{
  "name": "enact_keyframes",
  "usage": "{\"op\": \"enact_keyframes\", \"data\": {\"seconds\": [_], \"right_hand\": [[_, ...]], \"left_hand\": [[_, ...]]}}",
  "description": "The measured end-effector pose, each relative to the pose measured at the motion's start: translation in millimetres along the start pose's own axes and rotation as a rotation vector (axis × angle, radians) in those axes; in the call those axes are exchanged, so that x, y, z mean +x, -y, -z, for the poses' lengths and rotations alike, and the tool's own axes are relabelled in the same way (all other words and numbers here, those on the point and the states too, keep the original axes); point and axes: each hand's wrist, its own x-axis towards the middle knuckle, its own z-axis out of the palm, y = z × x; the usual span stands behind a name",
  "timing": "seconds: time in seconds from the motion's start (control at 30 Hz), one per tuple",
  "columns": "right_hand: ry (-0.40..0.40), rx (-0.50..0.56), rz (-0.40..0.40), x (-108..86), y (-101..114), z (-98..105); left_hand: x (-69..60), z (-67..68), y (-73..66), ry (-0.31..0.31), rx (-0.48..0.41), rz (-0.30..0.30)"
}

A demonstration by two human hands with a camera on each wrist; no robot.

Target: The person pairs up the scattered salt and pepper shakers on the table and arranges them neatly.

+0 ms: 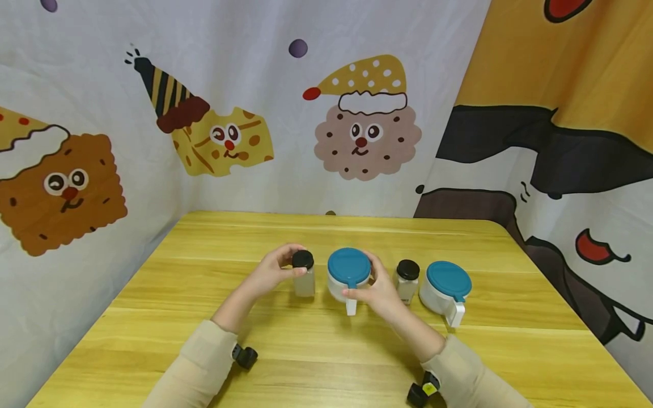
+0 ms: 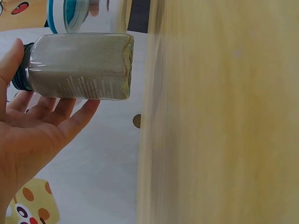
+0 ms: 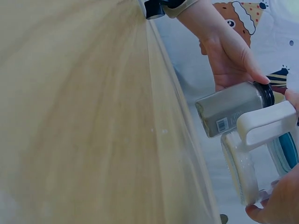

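My left hand holds a clear spice jar with a black lid, the thumb at the lid and the fingers behind. Its pale contents and small printed text show in the left wrist view, where the jar appears raised off the table. Just to the right, my right hand grips a clear round canister with a blue lid and white handle, its thumb over the front near the handle. In the right wrist view this canister also appears lifted, close beside the jar.
To the right, a second black-lidded jar stands by my right wrist, and beyond it a second blue-lidded canister. All are over a yellow wooden table. A printed curtain hangs behind the far edge.
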Motion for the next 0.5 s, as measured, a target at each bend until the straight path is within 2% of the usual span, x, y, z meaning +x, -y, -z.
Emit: {"op": "enact_keyframes", "data": {"seconds": [0.3, 0.5], "right_hand": [[-0.011, -0.001, -0.005, -3.4, -3.3, -2.6], [-0.016, -0.009, -0.01, -5.1, -5.1, -5.1]], "left_hand": [[-0.7, -0.6, 2.5, 0.029, 0.004, 0.018], [-0.6, -0.6, 3.8, 0.055, 0.016, -0.006]]}}
